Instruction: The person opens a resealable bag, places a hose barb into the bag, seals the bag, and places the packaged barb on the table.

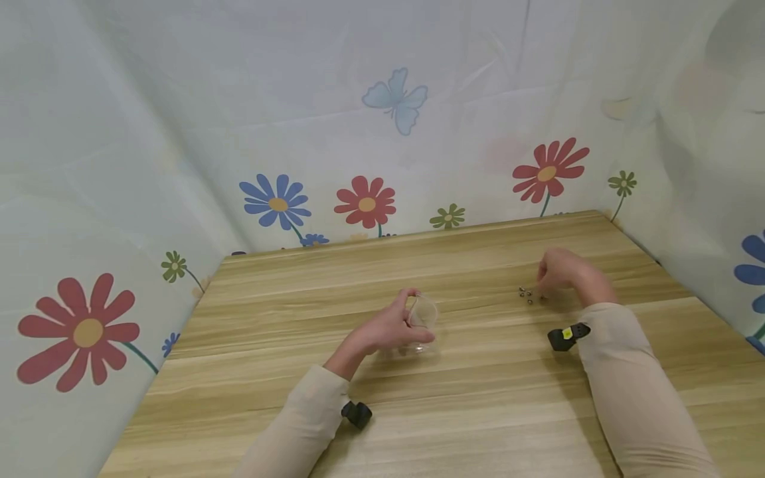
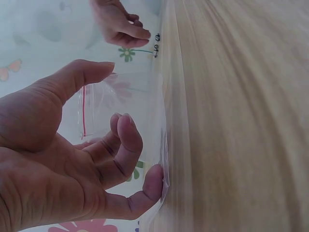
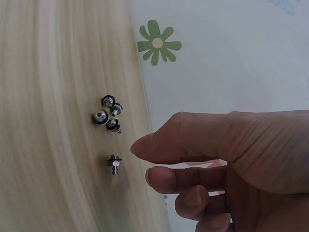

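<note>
Holding the clear bag [image 1: 424, 311]: left hand [image 1: 388, 326], its thumb and fingers spread apart and curved about the plastic.
Bag's place: near the middle of the wooden table [image 1: 418, 425], a red stripe [image 2: 84, 112] showing on it.
Right hand [image 1: 564, 272]: thumb and forefinger near each other, a slight gap between them; the other fingers curled.
Metal bits [image 3: 100, 117]: four close together on the wood, well apart from the bag.
Fifth bit [image 3: 115, 165]: a little off from those four, just beside the right hand.
Wall sheet [image 1: 287, 79]: pale, printed with coloured flowers and a light-blue butterfly [image 1: 396, 99].
</note>
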